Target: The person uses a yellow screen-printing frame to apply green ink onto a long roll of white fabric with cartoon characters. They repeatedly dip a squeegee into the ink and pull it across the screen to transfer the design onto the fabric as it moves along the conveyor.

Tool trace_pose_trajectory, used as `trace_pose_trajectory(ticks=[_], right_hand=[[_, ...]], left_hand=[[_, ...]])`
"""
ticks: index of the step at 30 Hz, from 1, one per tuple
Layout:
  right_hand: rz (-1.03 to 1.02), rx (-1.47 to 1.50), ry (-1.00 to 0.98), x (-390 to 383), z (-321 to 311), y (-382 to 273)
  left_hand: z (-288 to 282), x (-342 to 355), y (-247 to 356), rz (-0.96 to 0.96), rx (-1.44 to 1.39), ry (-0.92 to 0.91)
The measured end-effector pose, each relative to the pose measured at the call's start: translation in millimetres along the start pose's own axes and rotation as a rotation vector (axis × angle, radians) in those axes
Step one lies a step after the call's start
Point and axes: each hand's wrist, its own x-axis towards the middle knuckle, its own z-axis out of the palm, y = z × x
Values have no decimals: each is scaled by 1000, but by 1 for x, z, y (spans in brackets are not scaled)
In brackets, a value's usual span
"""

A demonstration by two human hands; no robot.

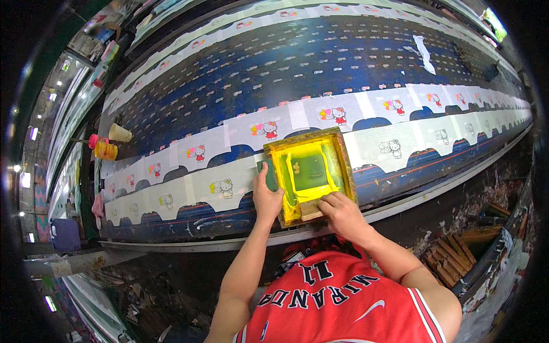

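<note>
A wooden-framed printing screen (350, 184) lies on the near row of white fabric pieces (373, 143). Yellow ink is smeared over its inside, around a green mesh window (309, 170). My left hand (267, 195) grips the left side of the frame, thumb up along the edge. Inside the near end of the screen, the fingers of my right hand (345, 215) are closed on a wooden squeegee (311, 211). Fabric to the left carries outlines with yellow parts, such as this cartoon cat print (222, 188); to the right, the cat outline (392, 148) has no yellow.
Beyond lies a row with coloured cat prints (270, 130) on the long dark table (229, 114). A beige cup (120, 133) and a yellow ink pot (106, 151) stand at the left end. A crumpled white cloth (422, 54) lies far right. Wooden frames (450, 260) are stacked low at right.
</note>
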Motion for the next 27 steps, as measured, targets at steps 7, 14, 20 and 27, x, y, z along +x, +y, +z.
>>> trace_pose_trajectory(ticks=[7,14,20,27], right_hand=[[-53,-61,67,12,19,16],[-47,-141,143,93,22,62],[12,-66,154,127,14,71],[-31,-98,94,30,15,20]], left_hand=[[6,6,-3,52,56,29],[8,9,-6,110,65,24],[7,9,-5,95,74,12],[9,9,0,12,-2,67]])
